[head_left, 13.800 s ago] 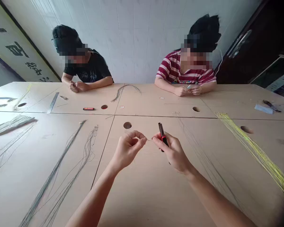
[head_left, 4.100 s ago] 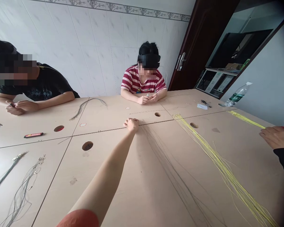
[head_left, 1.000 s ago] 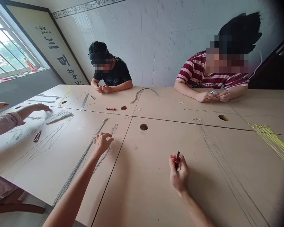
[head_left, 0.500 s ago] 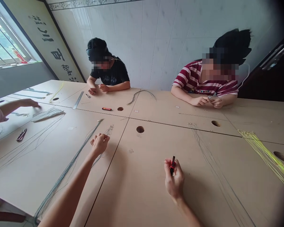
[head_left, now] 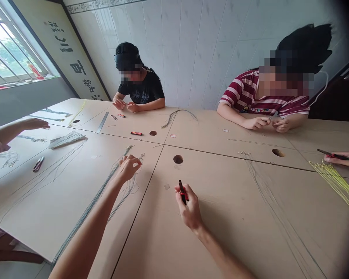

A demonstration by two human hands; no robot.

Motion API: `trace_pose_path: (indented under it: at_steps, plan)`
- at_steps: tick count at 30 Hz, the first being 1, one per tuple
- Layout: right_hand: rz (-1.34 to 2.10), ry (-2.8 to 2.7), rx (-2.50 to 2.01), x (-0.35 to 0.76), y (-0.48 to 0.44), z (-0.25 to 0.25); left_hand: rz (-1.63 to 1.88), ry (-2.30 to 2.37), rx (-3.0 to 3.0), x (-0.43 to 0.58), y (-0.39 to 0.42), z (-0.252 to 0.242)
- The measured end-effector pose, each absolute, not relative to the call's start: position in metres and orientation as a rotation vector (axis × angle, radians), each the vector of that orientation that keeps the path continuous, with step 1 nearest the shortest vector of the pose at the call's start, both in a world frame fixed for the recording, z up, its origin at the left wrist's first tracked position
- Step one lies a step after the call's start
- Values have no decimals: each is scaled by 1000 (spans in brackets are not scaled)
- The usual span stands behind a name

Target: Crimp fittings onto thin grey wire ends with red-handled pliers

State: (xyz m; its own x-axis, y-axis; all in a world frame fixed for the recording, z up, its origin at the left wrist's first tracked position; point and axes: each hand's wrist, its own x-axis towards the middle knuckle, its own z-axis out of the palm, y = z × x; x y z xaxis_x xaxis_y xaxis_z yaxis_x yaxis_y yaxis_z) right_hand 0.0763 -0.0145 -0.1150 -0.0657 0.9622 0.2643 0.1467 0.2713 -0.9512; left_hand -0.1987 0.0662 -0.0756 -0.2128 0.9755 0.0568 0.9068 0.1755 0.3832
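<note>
Reaching left hand (head_left: 129, 169) — seemingly palm-down.

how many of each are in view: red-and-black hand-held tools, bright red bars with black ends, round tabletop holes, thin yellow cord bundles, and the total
Red-and-black hand-held tools: 2 (one in the right hand, one in a co-worker's hand)
Bright red bars with black ends: 2
Round holes in the beige tabletop: 4
Bundles of thin yellow cord: 2
Total: 10

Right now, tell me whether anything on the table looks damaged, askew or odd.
Yes: a grey smudge just left of the right hand, darker than the pale tabletop around it; stain or wear, I can't tell.
</note>
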Motion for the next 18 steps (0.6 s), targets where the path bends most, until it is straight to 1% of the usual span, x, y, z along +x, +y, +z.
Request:
trace_pose_path:
  at_steps: [6,11,18]
  plan:
    - [969,-1400,-1151,86,-13,-121,424,2259,1814,-197,53,-88]
    - [1004,-1393,-1150,81,-11,-117,486,2239,1780,-181,48,-97]
    - [1097,-1430,-1111,62,4,-106,675,2100,1514,-176,35,-72]
